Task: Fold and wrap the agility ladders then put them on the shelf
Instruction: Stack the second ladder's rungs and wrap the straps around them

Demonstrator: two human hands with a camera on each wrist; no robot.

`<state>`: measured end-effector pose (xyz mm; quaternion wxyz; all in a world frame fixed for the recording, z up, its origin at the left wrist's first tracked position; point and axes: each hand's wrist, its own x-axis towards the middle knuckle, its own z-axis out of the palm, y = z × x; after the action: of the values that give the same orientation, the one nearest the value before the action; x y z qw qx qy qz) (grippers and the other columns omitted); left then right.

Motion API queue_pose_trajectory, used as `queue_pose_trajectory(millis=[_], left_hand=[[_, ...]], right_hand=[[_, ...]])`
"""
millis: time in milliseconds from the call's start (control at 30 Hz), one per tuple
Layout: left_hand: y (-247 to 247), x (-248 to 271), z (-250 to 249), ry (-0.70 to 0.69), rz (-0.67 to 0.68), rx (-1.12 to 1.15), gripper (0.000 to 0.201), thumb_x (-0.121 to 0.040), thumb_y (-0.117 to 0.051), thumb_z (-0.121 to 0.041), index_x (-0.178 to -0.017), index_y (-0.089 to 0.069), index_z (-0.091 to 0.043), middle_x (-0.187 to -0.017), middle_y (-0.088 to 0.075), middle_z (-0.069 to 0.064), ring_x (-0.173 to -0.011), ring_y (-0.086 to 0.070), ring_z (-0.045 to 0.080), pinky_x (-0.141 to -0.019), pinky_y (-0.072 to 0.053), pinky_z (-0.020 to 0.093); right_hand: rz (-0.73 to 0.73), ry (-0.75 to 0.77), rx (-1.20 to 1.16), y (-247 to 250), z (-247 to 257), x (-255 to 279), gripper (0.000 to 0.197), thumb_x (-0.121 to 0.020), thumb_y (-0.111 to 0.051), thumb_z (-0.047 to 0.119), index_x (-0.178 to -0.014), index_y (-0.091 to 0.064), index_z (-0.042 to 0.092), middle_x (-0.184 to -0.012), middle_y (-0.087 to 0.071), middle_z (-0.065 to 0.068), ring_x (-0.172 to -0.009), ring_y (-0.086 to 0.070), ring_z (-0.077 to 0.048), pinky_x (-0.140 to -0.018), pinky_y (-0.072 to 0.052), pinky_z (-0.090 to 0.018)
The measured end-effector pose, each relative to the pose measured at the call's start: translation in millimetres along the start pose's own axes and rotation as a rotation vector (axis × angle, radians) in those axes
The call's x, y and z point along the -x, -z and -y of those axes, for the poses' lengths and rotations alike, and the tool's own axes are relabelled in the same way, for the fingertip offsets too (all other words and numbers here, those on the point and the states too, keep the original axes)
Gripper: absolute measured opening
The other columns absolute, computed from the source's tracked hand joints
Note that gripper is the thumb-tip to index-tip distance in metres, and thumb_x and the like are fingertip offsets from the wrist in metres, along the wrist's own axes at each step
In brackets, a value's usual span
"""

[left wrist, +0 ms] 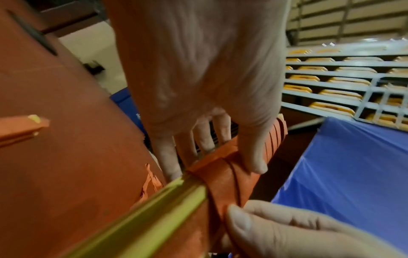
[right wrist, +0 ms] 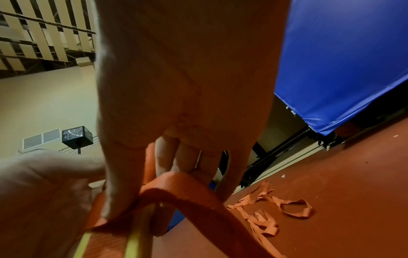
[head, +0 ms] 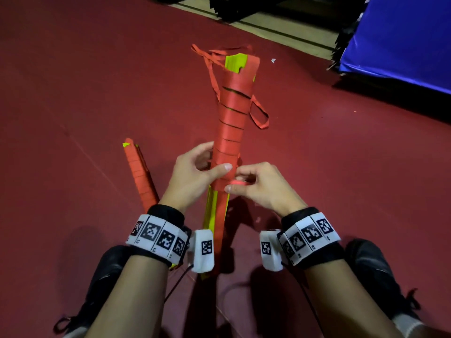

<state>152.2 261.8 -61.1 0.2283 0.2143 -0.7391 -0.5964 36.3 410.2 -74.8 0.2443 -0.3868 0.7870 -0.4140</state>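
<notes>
Left hand [head: 192, 174] grips the half-wrapped ladder bundle [head: 231, 125] held above the red floor [head: 73, 93]; right hand [head: 258, 186] pinches its orange strap [head: 238, 182] (no readable writing). 2nd bundle [head: 140, 172] lies nearby.

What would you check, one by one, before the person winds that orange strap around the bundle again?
1. Left hand grips the ladder bundle firmly: ok.
2. Right hand pinches the orange strap: ok.
3. Earlier wraps lie snug along the bundle: ok.
4. Yellow rungs stay stacked together at the near end: ok.
5. Loose strap loops at the far end are tucked in: not ok.
6. Enough strap left to finish: cannot tell.
</notes>
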Motion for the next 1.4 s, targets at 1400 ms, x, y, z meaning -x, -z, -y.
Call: queue_pose_trajectory(millis=[1400], left_hand=[[8.5,4.7,15.7,0.127,0.195,0.395,0.050,-0.084,-0.063,0.000,-0.133,-0.060,-0.008,-0.131,-0.070,0.014,-0.122,-0.066,0.026,-0.094,-0.056,0.033]], right_hand=[[0.114,-0.052,-0.263,7.1,-2.9,0.7,0.027,-0.081,-0.081,0.013,-0.103,-0.067,0.007,-0.077,-0.052,-0.004,-0.078,-0.047,-0.012,-0.083,-0.041,-0.029]])
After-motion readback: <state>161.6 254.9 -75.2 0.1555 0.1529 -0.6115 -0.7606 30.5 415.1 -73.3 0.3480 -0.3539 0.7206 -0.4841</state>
